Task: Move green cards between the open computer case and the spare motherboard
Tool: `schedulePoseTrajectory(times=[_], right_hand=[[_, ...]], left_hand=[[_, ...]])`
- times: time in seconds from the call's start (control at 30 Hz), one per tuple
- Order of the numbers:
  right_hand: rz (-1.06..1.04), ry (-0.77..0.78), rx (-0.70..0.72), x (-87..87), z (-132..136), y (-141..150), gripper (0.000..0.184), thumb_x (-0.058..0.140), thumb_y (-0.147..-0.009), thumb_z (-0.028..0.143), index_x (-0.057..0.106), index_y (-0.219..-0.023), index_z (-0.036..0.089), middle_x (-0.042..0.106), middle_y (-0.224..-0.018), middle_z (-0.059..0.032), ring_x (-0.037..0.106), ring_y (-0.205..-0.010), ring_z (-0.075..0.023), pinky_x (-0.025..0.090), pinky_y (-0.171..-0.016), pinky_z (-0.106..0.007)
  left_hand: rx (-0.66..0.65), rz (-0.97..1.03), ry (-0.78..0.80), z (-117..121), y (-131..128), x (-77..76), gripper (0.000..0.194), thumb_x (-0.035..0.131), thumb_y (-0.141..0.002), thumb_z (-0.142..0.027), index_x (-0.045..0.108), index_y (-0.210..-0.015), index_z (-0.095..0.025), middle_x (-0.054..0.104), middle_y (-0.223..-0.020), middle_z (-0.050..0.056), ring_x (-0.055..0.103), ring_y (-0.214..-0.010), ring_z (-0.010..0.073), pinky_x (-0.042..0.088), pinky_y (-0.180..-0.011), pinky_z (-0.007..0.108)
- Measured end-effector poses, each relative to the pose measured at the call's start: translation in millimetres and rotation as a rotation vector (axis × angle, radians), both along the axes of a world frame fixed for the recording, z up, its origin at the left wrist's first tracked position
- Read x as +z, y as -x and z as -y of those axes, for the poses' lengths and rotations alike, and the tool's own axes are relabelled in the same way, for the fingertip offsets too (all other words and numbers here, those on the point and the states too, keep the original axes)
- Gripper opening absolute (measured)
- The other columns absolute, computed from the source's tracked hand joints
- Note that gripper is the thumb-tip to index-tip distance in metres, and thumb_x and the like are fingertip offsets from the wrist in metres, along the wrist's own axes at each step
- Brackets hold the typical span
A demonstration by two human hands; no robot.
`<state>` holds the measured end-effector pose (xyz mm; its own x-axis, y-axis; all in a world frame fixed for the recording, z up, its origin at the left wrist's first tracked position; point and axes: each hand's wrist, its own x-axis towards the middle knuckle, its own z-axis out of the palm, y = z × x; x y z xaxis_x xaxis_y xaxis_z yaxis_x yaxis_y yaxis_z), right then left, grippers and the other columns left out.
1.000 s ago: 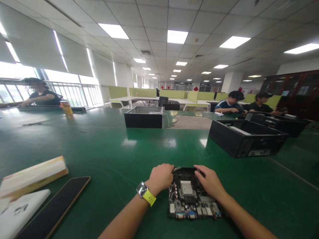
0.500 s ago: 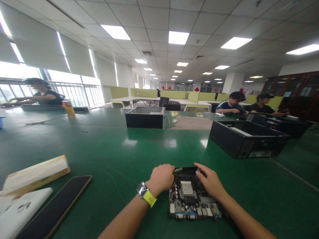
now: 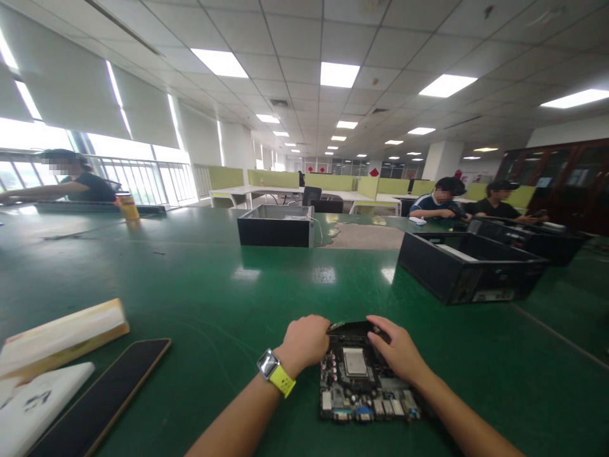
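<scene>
Barely anything has shifted: the board (image 3: 364,384) lies on the tabletop (image 3: 200,285), left hand (image 3: 307,343) curled at its far-left corner, right hand (image 3: 402,352) at its far-right; whether either grip closes, I cannot tell. Handling seems steady. Beyond, a co-worker's arm (image 3: 45,191) now stretches out.

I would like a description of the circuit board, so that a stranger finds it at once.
On the green table, near side, left hand and right hand flank the circuit board. Unlike the dark open cases farther back, it bears a silver square and a row of connectors.
</scene>
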<state>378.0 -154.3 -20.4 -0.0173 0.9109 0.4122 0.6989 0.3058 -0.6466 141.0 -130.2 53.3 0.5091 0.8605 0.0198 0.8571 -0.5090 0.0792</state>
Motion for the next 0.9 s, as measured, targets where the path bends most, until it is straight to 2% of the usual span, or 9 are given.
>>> schedulePoseTrajectory(times=[0.2,0.53,0.9], right_hand=[[0.024,0.056,-0.039,0.1,0.2,0.6,0.044,0.051,-0.08,0.039,0.059,-0.119,0.02,0.061,-0.12,-0.0076,0.054,-0.112,-0.0228,0.04,-0.099,-0.039],[0.032,0.057,-0.058,-3.4,-1.6,-2.5,0.042,0.048,-0.082,0.041,0.062,-0.115,0.02,0.063,-0.116,-0.0069,0.056,-0.108,-0.0225,0.042,-0.096,-0.037],[0.054,0.056,-0.041,0.1,0.5,0.4,0.045,0.048,-0.082,0.037,0.057,-0.122,0.018,0.058,-0.123,-0.0087,0.052,-0.114,-0.0221,0.037,-0.101,-0.039]], left_hand=[[-0.002,0.02,-0.003,0.8,0.0,0.4,0.029,0.035,-0.079,-0.021,0.063,-0.087,-0.021,0.067,-0.095,0.01,0.064,-0.086,0.0268,0.05,-0.069,0.038],[-0.004,0.014,0.016,1.2,0.3,3.1,0.028,0.036,-0.081,-0.023,0.063,-0.087,-0.02,0.067,-0.097,0.011,0.064,-0.089,0.0273,0.05,-0.071,0.037],[-0.014,0.042,-0.02,-2.3,7.2,9.5,0.025,0.036,-0.083,-0.022,0.06,-0.087,-0.021,0.065,-0.096,0.007,0.063,-0.088,0.0237,0.049,-0.069,0.032]])
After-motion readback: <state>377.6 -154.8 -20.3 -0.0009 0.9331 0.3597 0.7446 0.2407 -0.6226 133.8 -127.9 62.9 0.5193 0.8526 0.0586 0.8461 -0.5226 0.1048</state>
